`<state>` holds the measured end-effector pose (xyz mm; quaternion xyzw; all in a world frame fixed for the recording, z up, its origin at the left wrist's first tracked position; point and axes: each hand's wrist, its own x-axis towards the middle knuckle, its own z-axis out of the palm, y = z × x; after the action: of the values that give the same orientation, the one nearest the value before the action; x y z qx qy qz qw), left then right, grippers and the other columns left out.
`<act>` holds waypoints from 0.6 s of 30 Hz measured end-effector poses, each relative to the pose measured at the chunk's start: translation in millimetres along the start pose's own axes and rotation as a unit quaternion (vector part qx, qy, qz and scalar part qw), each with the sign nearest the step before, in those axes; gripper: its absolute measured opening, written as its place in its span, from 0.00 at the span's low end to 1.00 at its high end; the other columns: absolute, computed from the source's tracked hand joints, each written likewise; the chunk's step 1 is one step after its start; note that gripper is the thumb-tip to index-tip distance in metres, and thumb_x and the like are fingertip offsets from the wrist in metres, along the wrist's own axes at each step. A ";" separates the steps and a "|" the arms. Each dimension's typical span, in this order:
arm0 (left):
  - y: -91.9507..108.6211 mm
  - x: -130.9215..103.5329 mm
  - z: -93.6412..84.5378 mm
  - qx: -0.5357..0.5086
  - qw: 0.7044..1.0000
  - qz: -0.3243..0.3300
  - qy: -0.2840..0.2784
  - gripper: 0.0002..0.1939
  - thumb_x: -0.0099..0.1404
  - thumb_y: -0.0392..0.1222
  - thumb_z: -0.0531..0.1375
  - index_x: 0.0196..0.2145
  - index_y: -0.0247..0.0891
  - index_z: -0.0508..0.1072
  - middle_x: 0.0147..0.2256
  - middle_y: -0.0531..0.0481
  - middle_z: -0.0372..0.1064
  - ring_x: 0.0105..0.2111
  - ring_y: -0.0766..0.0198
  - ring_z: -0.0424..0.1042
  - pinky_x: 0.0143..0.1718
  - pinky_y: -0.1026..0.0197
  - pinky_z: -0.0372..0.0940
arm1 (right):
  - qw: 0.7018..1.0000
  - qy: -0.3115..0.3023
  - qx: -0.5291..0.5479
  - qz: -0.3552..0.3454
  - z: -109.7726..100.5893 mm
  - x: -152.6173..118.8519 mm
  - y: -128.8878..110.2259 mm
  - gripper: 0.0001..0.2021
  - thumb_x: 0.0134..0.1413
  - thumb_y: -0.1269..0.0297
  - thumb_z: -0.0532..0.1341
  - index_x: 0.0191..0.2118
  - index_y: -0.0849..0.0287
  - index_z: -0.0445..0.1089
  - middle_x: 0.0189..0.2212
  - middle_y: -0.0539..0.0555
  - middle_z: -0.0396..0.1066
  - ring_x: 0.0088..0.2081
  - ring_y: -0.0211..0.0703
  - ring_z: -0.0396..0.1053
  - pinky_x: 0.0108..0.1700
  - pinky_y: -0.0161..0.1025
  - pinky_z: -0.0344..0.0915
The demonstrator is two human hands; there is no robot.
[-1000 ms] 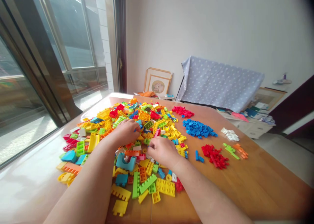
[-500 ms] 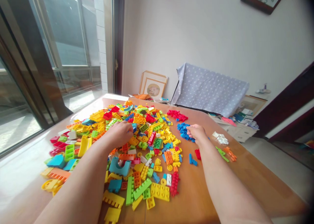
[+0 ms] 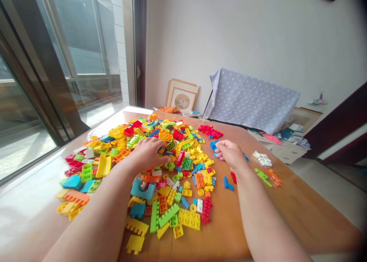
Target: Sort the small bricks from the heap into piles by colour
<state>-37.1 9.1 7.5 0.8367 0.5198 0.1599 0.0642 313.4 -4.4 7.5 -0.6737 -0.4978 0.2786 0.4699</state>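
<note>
Toy bricks sat at three o'clock from a mixed pile, apparently grouped by colour, left hand loosely spread, right hand curled, any pinch unclear.

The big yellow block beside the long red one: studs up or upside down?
Studs up: round knobs show across the top of the yellow block, beside the long red block.

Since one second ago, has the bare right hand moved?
Yes: the bare right hand has moved rightward, from the multicoloured plastic brick pile to the blue plastic brick pile.
</note>
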 end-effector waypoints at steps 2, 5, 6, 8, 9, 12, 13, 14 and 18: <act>0.0 0.1 6.4 0.011 1.000 0.015 -0.014 0.40 0.55 0.68 0.64 0.60 0.47 0.70 0.62 0.43 0.66 0.64 0.38 0.58 0.64 0.38 0.53 | 0.996 -0.061 -0.037 -0.046 13.4 -14.6 -8.9 0.12 0.56 0.55 0.62 0.38 0.59 0.74 0.30 0.52 0.76 0.25 0.36 0.71 0.27 0.31 0.65; -3.2 0.6 13.3 0.032 0.999 0.007 -0.036 0.44 0.53 0.60 0.67 0.66 0.48 0.64 0.69 0.45 0.56 0.70 0.37 0.48 0.69 0.34 0.44 | 0.976 -0.132 -0.138 -0.109 36.4 -30.9 -13.4 0.15 0.58 0.53 0.60 0.40 0.59 0.76 0.28 0.52 0.76 0.27 0.40 0.71 0.29 0.34 0.64; -4.5 0.6 13.7 0.038 0.998 -0.005 -0.040 0.44 0.54 0.57 0.66 0.67 0.48 0.63 0.70 0.45 0.54 0.70 0.37 0.46 0.69 0.33 0.43 | 0.966 -0.145 -0.176 -0.125 43.8 -34.8 -13.3 0.15 0.58 0.53 0.61 0.41 0.59 0.77 0.28 0.52 0.76 0.28 0.41 0.71 0.29 0.34 0.63; -6.7 -0.2 11.6 0.049 0.998 -0.028 -0.038 0.42 0.54 0.50 0.64 0.67 0.47 0.63 0.70 0.45 0.53 0.70 0.38 0.47 0.68 0.33 0.44 | 0.947 -0.154 -0.238 -0.150 57.2 -41.0 -13.0 0.16 0.59 0.53 0.61 0.43 0.58 0.78 0.29 0.53 0.77 0.31 0.44 0.72 0.31 0.36 0.62; -7.7 -0.8 9.4 0.050 0.998 -0.035 -0.033 0.40 0.55 0.47 0.63 0.66 0.46 0.63 0.70 0.45 0.55 0.70 0.39 0.49 0.68 0.33 0.46 | 0.941 -0.157 -0.255 -0.160 63.0 -43.4 -13.3 0.16 0.60 0.54 0.60 0.44 0.58 0.79 0.31 0.54 0.78 0.33 0.45 0.73 0.33 0.36 0.63; -10.7 -3.2 2.3 0.041 0.998 -0.038 -0.024 0.34 0.56 0.43 0.60 0.62 0.46 0.68 0.67 0.44 0.59 0.65 0.41 0.59 0.65 0.36 0.53 | 0.931 -0.170 -0.271 -0.178 76.3 -47.7 -17.2 0.16 0.63 0.55 0.58 0.46 0.57 0.80 0.37 0.56 0.80 0.38 0.47 0.74 0.37 0.38 0.63; -12.0 -3.9 0.5 0.035 0.998 -0.039 -0.023 0.32 0.56 0.43 0.60 0.60 0.46 0.69 0.66 0.44 0.59 0.63 0.42 0.62 0.65 0.36 0.55 | 0.930 -0.175 -0.269 -0.178 79.8 -48.1 -18.9 0.17 0.63 0.56 0.58 0.47 0.57 0.79 0.37 0.57 0.80 0.38 0.47 0.74 0.37 0.38 0.63; -13.4 -4.4 -0.9 0.029 0.998 -0.042 -0.021 0.31 0.57 0.43 0.60 0.60 0.46 0.70 0.66 0.44 0.60 0.62 0.42 0.64 0.64 0.37 0.56 | 0.931 -0.180 -0.264 -0.176 83.0 -48.0 -20.4 0.17 0.62 0.55 0.58 0.49 0.58 0.79 0.37 0.57 0.79 0.38 0.47 0.74 0.37 0.38 0.63; -19.3 -5.1 -2.6 -0.014 0.999 -0.047 0.004 0.26 0.60 0.44 0.59 0.56 0.42 0.72 0.61 0.41 0.64 0.56 0.47 0.70 0.57 0.48 0.65 | 0.944 -0.199 -0.215 -0.151 95.3 -44.9 -21.6 0.21 0.60 0.54 0.61 0.54 0.60 0.76 0.33 0.55 0.78 0.35 0.46 0.73 0.35 0.37 0.63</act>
<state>-56.4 13.1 3.6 0.8098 0.5566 0.1670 0.0815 208.6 -11.1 -15.4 -0.6065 -0.7251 0.2186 0.2420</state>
